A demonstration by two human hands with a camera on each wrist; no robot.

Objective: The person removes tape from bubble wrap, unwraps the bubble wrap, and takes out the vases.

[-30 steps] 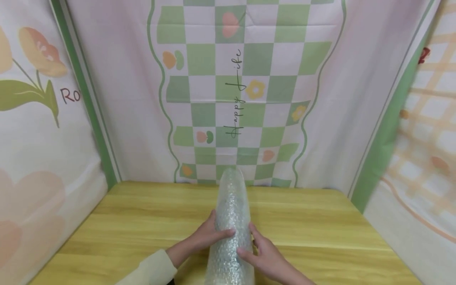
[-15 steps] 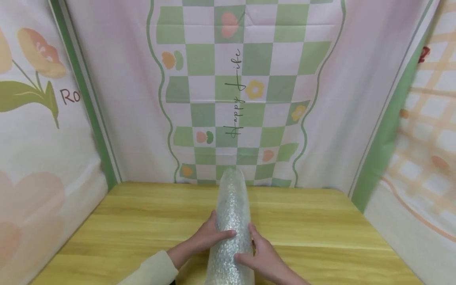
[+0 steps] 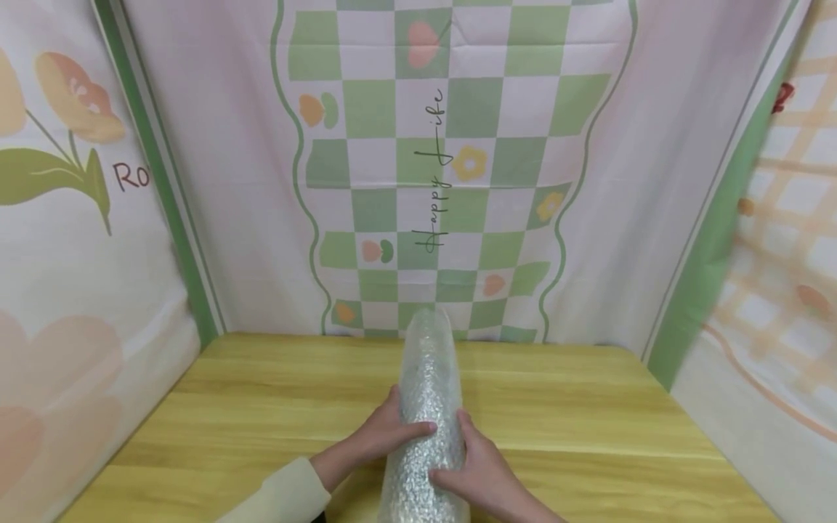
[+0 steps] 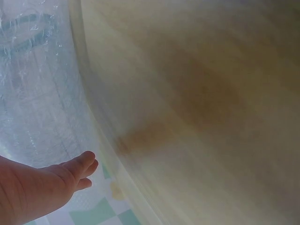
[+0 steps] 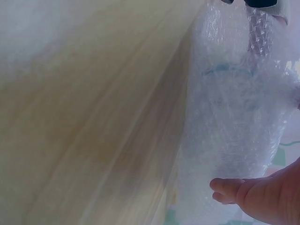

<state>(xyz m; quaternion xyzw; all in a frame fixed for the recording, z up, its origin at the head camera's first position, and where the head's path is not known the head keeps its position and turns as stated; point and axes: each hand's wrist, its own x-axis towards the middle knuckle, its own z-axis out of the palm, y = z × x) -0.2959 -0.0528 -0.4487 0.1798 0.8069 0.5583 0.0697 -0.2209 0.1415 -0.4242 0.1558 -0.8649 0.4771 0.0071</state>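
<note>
A long, clear bubble-wrap roll [image 3: 428,370] lies on the wooden table, its far end narrowing toward the back curtain. My left hand [image 3: 382,432] holds its left side, thumb across the top. On the right side my right hand [image 3: 484,472] grips it slightly nearer to me, the thumb likewise on top. Both hands' other fingers are mostly hidden at the sides. In the left wrist view the wrap [image 4: 37,103] shows a faint teal ring through it, beside the left hand [image 4: 47,187]. The right wrist view shows the same ring within the wrap [image 5: 225,136], above the right hand [image 5: 262,192].
The yellow wood-grain table [image 3: 275,392] ends against a hanging green-and-white checked cloth [image 3: 418,160]. Printed cloths stand along the left side [image 3: 78,276] and the right side [image 3: 778,290]. The near end of the roll runs out of the bottom of the head view.
My right thumb has slid slightly left and toward me on the bubble wrap. The left hand and the roll keep nearly the same place.
</note>
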